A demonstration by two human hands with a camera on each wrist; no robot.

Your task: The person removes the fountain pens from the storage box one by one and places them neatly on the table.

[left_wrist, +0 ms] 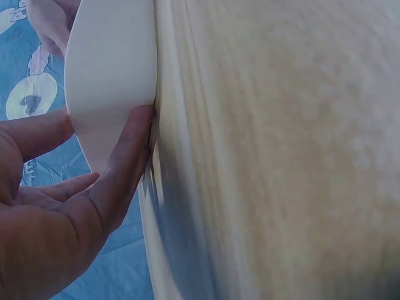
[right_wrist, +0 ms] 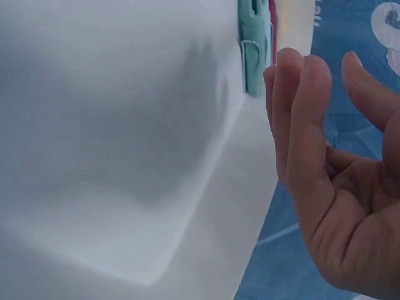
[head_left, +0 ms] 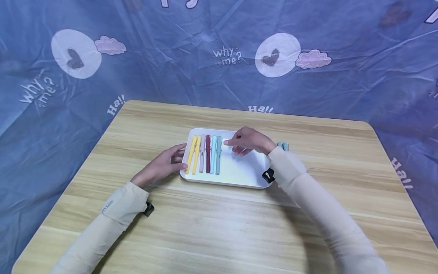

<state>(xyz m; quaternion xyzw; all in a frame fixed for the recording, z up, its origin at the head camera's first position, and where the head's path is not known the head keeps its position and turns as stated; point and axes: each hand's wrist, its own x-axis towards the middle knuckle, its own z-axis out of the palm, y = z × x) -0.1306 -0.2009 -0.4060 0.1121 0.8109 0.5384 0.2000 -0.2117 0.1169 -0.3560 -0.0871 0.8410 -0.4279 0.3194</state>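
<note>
A white tray (head_left: 239, 173) holds a row of capped pens along its left half. From left to right lie two yellow pens (head_left: 192, 156), a lilac pen (head_left: 202, 154), a dark red pen (head_left: 208, 154), a light blue pen (head_left: 213, 154) and a grey-teal pen (head_left: 219, 156). My left hand (head_left: 164, 163) holds the tray's left end, thumb at the near corner and fingers against the outer wall (left_wrist: 112, 69). Over the tray, right of the row, hovers my right hand (head_left: 249, 140), its fingers loosely bent with nothing between them. The right wrist view shows the grey-teal pen's clip end (right_wrist: 252, 56) beside the fingers.
Teal ends of other items (head_left: 283, 146) show just beyond the right sleeve, which hides the rest of them. The tray stands on a wood-grain table (head_left: 219, 228). A blue printed cloth (head_left: 191, 76) hangs behind it.
</note>
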